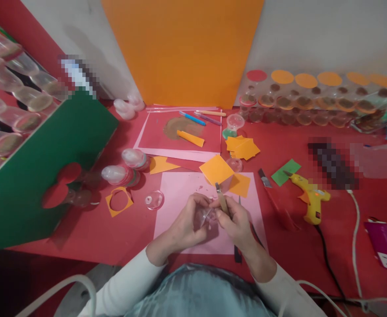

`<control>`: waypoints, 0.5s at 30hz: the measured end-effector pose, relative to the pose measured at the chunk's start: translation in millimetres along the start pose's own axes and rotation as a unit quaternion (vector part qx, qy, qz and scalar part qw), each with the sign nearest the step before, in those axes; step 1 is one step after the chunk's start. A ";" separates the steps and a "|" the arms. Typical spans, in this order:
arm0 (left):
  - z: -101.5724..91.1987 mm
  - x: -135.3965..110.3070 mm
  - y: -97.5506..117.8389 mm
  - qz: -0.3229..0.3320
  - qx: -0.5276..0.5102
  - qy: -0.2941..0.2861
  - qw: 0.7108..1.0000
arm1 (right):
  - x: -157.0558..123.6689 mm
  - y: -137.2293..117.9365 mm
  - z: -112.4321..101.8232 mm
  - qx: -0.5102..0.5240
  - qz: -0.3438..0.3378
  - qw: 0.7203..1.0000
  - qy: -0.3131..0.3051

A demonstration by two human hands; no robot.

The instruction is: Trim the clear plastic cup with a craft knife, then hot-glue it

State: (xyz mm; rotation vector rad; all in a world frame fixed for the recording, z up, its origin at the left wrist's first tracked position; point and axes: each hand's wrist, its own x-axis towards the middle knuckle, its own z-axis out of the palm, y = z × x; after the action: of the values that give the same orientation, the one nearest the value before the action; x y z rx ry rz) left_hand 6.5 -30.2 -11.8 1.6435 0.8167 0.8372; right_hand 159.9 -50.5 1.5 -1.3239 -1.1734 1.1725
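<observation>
Over a pink paper sheet [169, 189], my left hand [185, 226] is closed around a small clear plastic piece [203, 215]. Pinched in my right hand [238, 226] is a slim tool with a tan handle [223, 200] and a metal end pointing up and away. Its lower end is hidden by my fingers at the plastic piece. Just beyond the hands lies an orange paper square [216, 170], with pink scraps scattered on the sheet. A clear round lid [154, 200] rests left of my left hand. Dark-handled scissors [237, 251] lie partly under my right arm.
To the right are a red utility knife [277, 200] and a yellow glue gun [314, 198] with a trailing cord. Clear plastic cups [119, 175] stand at the left near a green board [48, 163]. Rows of clear cups [312, 103] line the back right.
</observation>
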 end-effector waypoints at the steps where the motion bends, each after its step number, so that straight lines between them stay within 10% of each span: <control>1: -0.2 0.1 0.4 0.001 0.004 0.001 1.000 | -0.1 0.3 0.0 -0.004 0.000 1.000 0.001; 15: -3.6 1.6 2.7 0.013 0.027 -0.024 0.999 | 3.9 4.7 2.0 -0.081 0.020 0.997 0.001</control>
State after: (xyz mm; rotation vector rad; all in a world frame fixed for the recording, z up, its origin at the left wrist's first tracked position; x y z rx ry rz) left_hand 4.6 -27.7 -8.3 1.7187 0.7911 0.7972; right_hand 158.5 -46.8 -3.4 -1.4761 -1.2666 1.1235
